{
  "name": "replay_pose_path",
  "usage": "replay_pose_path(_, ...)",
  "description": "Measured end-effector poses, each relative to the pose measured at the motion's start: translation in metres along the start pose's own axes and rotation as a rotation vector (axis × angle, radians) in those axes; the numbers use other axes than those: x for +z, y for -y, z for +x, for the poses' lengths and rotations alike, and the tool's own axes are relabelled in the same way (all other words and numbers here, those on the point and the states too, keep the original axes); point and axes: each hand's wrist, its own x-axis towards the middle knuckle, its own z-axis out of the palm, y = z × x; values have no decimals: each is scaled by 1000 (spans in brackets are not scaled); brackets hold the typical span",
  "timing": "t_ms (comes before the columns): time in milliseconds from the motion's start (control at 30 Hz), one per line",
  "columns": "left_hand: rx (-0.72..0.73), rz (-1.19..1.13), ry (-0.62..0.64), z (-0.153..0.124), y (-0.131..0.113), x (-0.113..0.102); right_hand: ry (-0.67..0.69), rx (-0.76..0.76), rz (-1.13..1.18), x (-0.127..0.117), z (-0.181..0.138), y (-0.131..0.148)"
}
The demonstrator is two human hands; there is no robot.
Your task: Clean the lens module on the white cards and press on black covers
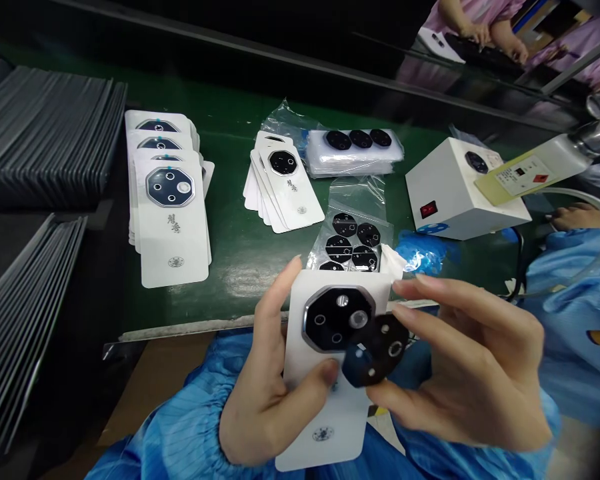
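Observation:
My left hand (265, 393) grips a white phone back cover (325, 413) with a black octagonal camera plate (336, 319), thumb pressed on its face. My right hand (470, 373) pinches a loose black octagonal lens piece (377, 350) just right of and below that plate, its edge overlapping the cover. Both hands are held above my lap in blue sleeves, near the edge of the green table (240, 247).
On the table lie two stacks of white back covers (173, 220) (285, 187), clear bags of black lens pieces (353, 243) (357, 148), and a white box with a red switch (455, 193). Dark trays (40, 133) sit at left. Another person's hands (495, 37) show at far right.

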Motion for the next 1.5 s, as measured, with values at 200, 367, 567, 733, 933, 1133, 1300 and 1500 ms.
replay_pose_path(200, -99, -127, -2, 1, 0, 4, -11, -69, 56, 7, 21, -2)
replay_pose_path(367, -113, -196, 23, 3, 0, 2, 26, -90, 33, 8, 18, -2)
replay_pose_path(567, -143, -148, -120, 5, 0, 6, 7, -98, -9, 11, 18, 0)
replay_pose_path(733, -150, -21, -168, 4, 3, 6, -4, -108, -22, 12, 17, 0)
replay_pose_path(933, -98, -13, -147, 4, 3, 7, -3, -109, -10, 13, 17, -1)
replay_pose_path(1133, -55, 74, -157, 4, 4, 6, -9, -102, -20, 12, 17, 1)
replay_pose_path(1300, -26, 35, -131, 4, 5, 6, -1, -96, -30, 12, 18, 2)
replay_pose_path(1500, -35, 116, -171, 3, 6, 3, 13, -98, -32, 11, 19, 3)
